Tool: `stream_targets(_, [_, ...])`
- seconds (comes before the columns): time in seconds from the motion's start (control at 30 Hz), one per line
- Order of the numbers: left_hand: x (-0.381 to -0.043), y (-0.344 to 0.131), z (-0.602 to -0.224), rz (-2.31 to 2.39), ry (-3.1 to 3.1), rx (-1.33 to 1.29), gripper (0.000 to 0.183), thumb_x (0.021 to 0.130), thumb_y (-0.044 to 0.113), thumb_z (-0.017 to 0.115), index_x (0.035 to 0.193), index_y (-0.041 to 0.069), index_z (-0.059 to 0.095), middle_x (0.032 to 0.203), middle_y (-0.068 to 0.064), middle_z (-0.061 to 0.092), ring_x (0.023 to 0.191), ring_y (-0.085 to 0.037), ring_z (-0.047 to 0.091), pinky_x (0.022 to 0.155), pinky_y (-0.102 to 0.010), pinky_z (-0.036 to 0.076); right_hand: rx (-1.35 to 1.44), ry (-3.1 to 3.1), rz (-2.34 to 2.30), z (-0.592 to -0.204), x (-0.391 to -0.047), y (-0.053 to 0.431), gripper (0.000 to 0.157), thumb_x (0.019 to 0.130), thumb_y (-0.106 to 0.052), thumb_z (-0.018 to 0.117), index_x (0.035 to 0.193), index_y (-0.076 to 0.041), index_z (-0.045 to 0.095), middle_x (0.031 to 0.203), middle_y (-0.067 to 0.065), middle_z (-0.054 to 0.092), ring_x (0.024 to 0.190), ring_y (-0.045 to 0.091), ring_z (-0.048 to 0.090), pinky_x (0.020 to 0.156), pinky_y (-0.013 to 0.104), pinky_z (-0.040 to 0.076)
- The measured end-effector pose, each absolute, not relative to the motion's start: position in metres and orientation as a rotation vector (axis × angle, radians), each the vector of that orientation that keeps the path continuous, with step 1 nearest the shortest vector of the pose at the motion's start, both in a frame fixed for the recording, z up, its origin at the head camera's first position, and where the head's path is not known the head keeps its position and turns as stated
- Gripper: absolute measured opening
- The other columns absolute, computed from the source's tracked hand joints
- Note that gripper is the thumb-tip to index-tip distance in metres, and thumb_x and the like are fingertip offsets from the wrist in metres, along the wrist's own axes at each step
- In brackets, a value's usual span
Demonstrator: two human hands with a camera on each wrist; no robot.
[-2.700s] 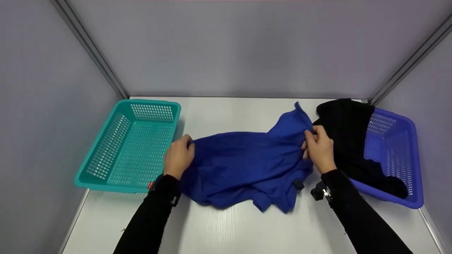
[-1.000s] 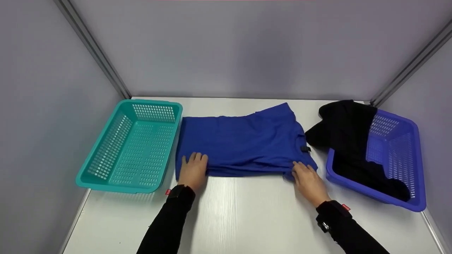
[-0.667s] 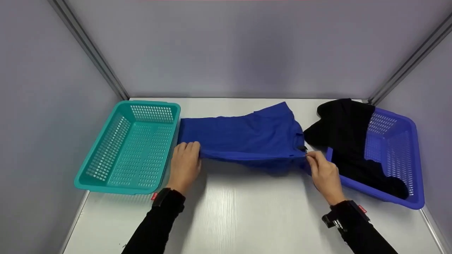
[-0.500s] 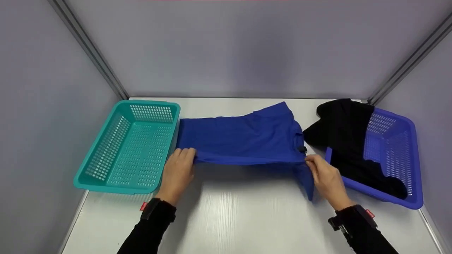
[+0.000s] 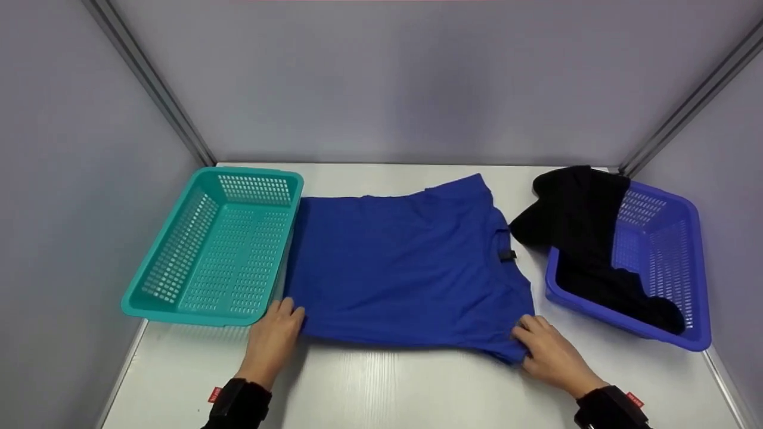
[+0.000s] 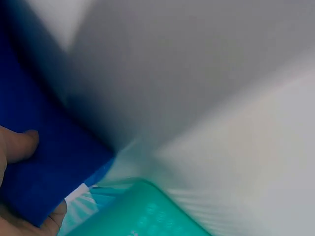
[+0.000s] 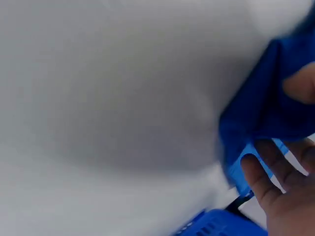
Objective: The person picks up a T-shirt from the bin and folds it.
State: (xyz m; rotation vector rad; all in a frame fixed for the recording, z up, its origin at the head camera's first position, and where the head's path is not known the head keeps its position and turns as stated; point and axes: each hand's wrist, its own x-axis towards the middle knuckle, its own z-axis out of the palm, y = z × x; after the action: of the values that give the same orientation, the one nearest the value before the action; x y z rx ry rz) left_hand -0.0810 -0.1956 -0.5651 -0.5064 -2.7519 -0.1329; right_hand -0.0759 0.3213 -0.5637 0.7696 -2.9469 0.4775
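Observation:
A blue T-shirt (image 5: pixel 393 268) lies spread on the table, its collar and black label to the right. My left hand (image 5: pixel 273 341) pinches its near left corner beside the teal basket; in the left wrist view the thumb (image 6: pixel 20 146) presses on the cloth (image 6: pixel 54 152) with fingers beneath. My right hand (image 5: pixel 554 356) holds the near right corner at the sleeve. In the right wrist view its thumb (image 7: pixel 301 84) lies on the blue cloth (image 7: pixel 256 108) while other fingers spread out below. Slight folds run across the shirt near the collar.
On the left stands a teal basket (image 5: pixel 132 302), with nothing in it. A purple basket (image 5: pixel 698 268) is at the right, a black garment (image 5: pixel 581 220) draped over its left side and inside. Grey panels (image 5: pixel 381 83) enclose the white table (image 5: pixel 369 387) at the back and sides.
Both hands have drawn the shirt's near edge toward the body, and the folded strip now lies wider and flatter. Earlier the shirt was held up bunched, then laid down. The baskets have stayed put.

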Motion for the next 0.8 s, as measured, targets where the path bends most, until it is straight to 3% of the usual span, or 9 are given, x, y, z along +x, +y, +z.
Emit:
stream_targets(0.13, [-0.081, -0.197, -0.569, -0.156, -2.808, -0.416, 0.032, 0.075, -0.021, 0.073, 0.101, -0.003, 0.071, 0.103, -0.019, 0.060, 0.097, -0.036, 0.059, 0.068, -0.044, 0.058, 0.368, -2.866, 0.916, -0.548, -0.090, 0.331, 0.030, 0.078, 0.008, 0.064, 0.096, -0.015, 0.066, 0.098, -0.002, 0.070, 0.093, 0.013, 0.065, 0.079, 0.025, 0.050])
stream_targets(0.27, [-0.081, -0.193, -0.570, -0.168, -2.855, -0.372, 0.034, 0.076, -0.021, 0.074, 0.104, -0.003, 0.071, 0.110, -0.021, 0.060, 0.102, -0.039, 0.059, 0.068, -0.047, 0.059, 0.440, -2.684, 1.053, -0.538, -0.103, 0.340, 0.031, 0.079, 0.016, 0.063, 0.095, -0.011, 0.066, 0.098, 0.000, 0.071, 0.100, 0.014, 0.068, 0.089, 0.009, 0.044])
stream_targets(0.33, [-0.080, -0.192, -0.571, -0.182, -2.888, -0.369, 0.035, 0.075, -0.020, 0.075, 0.105, -0.002, 0.070, 0.111, -0.021, 0.061, 0.102, -0.039, 0.060, 0.067, -0.048, 0.059, 0.571, -2.672, 0.994, -0.535, -0.104, 0.344, 0.035, 0.078, 0.019, 0.064, 0.097, -0.011, 0.064, 0.101, -0.001, 0.070, 0.099, 0.012, 0.067, 0.089, 0.009, 0.045])
stream_targets(0.43, [-0.076, -0.193, -0.569, -0.234, -2.923, -0.374, 0.036, 0.075, -0.020, 0.075, 0.105, -0.002, 0.070, 0.109, -0.020, 0.062, 0.099, -0.039, 0.063, 0.066, -0.049, 0.059, 0.713, -2.762, 0.906, -0.532, -0.099, 0.352, 0.042, 0.078, 0.021, 0.063, 0.102, -0.014, 0.060, 0.094, -0.004, 0.071, 0.082, 0.004, 0.062, 0.070, 0.017, 0.050])
stream_targets(0.53, [-0.072, -0.193, -0.567, -0.317, -2.904, -0.372, 0.037, 0.074, -0.022, 0.073, 0.104, -0.002, 0.068, 0.106, -0.019, 0.063, 0.096, -0.038, 0.065, 0.070, -0.050, 0.059, 0.780, -2.895, 0.893, -0.524, -0.096, 0.362, 0.042, 0.082, 0.019, 0.063, 0.105, -0.016, 0.060, 0.090, -0.005, 0.069, 0.074, 0.000, 0.054, 0.060, 0.024, 0.048])
stream_targets(0.67, [-0.070, -0.193, -0.565, -0.485, -2.786, -0.360, 0.047, 0.065, -0.027, 0.075, 0.104, -0.002, 0.068, 0.103, -0.014, 0.064, 0.094, -0.034, 0.068, 0.079, -0.047, 0.058, 0.856, -2.888, 1.032, -0.504, -0.098, 0.374, 0.037, 0.086, 0.016, 0.068, 0.105, -0.016, 0.071, 0.097, -0.002, 0.072, 0.083, -0.001, 0.057, 0.065, 0.020, 0.050])
stream_targets(0.8, [-0.070, -0.192, -0.562, -0.646, -2.619, -0.332, 0.047, 0.066, -0.025, 0.078, 0.105, -0.001, 0.070, 0.100, -0.012, 0.068, 0.093, -0.031, 0.071, 0.079, -0.044, 0.059, 0.957, -2.745, 1.236, -0.477, -0.104, 0.380, 0.038, 0.083, 0.017, 0.072, 0.098, -0.018, 0.076, 0.100, 0.000, 0.072, 0.092, 0.002, 0.063, 0.074, 0.014, 0.050])
